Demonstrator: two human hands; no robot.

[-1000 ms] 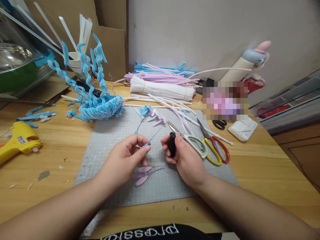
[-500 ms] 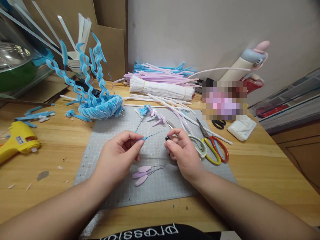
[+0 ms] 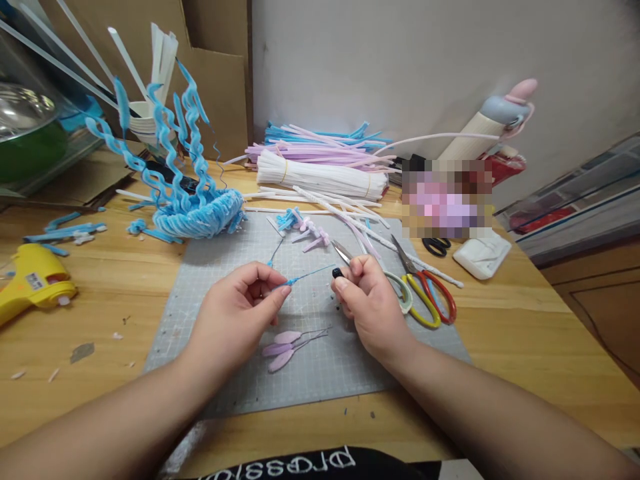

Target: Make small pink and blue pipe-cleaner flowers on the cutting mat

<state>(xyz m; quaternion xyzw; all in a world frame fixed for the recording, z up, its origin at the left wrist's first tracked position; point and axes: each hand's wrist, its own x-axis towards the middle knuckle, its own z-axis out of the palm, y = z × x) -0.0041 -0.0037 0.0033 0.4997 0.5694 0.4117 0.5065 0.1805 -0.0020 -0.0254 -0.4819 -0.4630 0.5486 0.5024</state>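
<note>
My left hand (image 3: 240, 303) pinches a blue pipe cleaner (image 3: 291, 282) between thumb and fingers. Its thin bare end points right toward my right hand, and the other end rises behind my fingers. My right hand (image 3: 370, 300) is closed around a small black-ended tool (image 3: 337, 273); the rest of it is hidden in my grip, so its kind does not show. The wire tip sits close to that black end; whether they touch I cannot tell. Below, three lilac petal-shaped pieces (image 3: 280, 350) with wire stems lie on the grey cutting mat (image 3: 210, 393).
Scissors with red and yellow handles (image 3: 427, 300) and a pale-green-handled pair (image 3: 405, 293) lie right of my right hand. A fluffy blue basket-like piece (image 3: 200, 213) stands back left, near a yellow glue gun (image 3: 37, 283). Bundled white pipe cleaners (image 3: 320, 177) lie at the back.
The view has shifted slightly. My right hand's black-ended tool is turned a little, while the blue pipe cleaner stays pinched in my left hand.
</note>
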